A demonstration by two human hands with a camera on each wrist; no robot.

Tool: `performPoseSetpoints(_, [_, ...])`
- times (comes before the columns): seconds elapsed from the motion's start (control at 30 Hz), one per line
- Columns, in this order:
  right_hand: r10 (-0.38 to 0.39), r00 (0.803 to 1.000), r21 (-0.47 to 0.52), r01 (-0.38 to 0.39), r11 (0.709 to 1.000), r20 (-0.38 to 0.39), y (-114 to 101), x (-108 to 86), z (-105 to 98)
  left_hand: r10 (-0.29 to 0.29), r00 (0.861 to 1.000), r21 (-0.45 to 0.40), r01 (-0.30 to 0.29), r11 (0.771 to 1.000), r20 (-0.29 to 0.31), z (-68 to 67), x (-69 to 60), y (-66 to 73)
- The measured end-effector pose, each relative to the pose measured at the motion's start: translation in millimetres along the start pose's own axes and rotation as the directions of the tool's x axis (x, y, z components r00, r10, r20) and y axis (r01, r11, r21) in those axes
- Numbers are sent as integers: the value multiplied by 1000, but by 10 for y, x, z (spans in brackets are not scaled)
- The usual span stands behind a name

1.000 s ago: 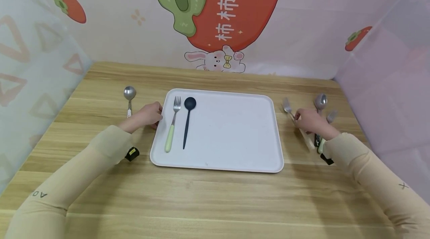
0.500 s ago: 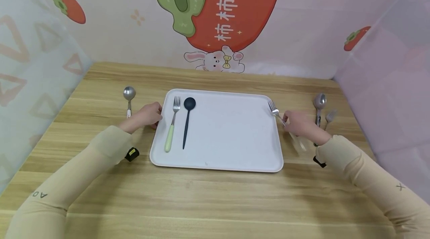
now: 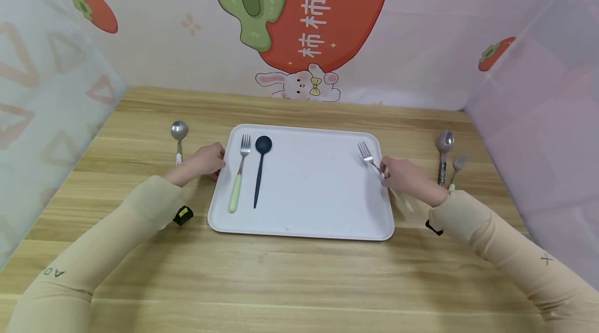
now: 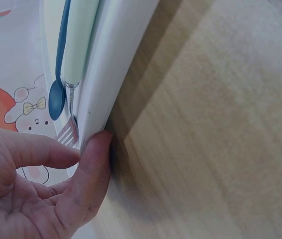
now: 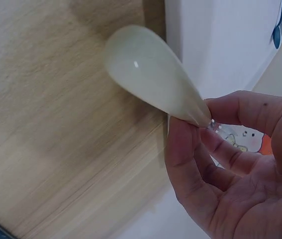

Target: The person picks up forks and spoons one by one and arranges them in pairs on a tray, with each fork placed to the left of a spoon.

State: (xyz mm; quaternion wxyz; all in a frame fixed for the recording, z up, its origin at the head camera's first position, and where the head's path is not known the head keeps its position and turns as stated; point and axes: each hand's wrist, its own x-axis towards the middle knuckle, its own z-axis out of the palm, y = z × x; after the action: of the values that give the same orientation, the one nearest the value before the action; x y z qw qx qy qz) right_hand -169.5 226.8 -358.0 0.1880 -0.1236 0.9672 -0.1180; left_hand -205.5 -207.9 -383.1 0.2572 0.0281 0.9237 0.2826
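In the head view, a white rectangular tray [image 3: 309, 187] lies on the wooden table. My left hand [image 3: 203, 160] pinches its left rim between thumb and fingers, which the left wrist view also shows. On the tray's left side are a fork with a light green handle [image 3: 235, 192] and a dark blue spoon [image 3: 263, 144], side by side. My right hand [image 3: 406, 176] pinches another fork [image 3: 366, 153] near the neck of its pale handle [image 5: 143, 72]. This fork's tines are over the tray's upper right area, while its handle reaches past the right rim.
A steel spoon [image 3: 179, 130] lies left of the tray, its handle partly hidden by my left arm. To the right lie another steel spoon [image 3: 444, 142] and a fork [image 3: 460, 162], both partly covered by my right arm. A printed wall covering [image 3: 412, 62] stands behind the table.
My right hand has carried the pale-handled fork leftward from beside the right-hand cutlery to over the tray's right edge. My left hand has stayed on the left rim.
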Motion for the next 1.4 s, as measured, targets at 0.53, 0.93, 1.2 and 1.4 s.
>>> performPoseSetpoints(0.53, [44, 992, 179, -65, 982, 118, -389, 105, 124, 3, 1000, -6, -3, 1000, 4, 12, -20, 12])
performPoseSetpoints(0.93, [53, 991, 316, -91, 944, 126, -729, 128, 196, 34, 999, 6, -34, 999, -9, 18, -18, 4])
performPoseSetpoints(1.2, [46, 991, 391, -94, 916, 129, -919, 191, 245, 51, 998, 36, -50, 998, -23, 19, -23, 9])
performPoseSetpoints(1.4, [60, 992, 410, -102, 906, 116, -1075, 292, 280, 48, 999, 29, -48, 998, -16, 13, -18, -4])
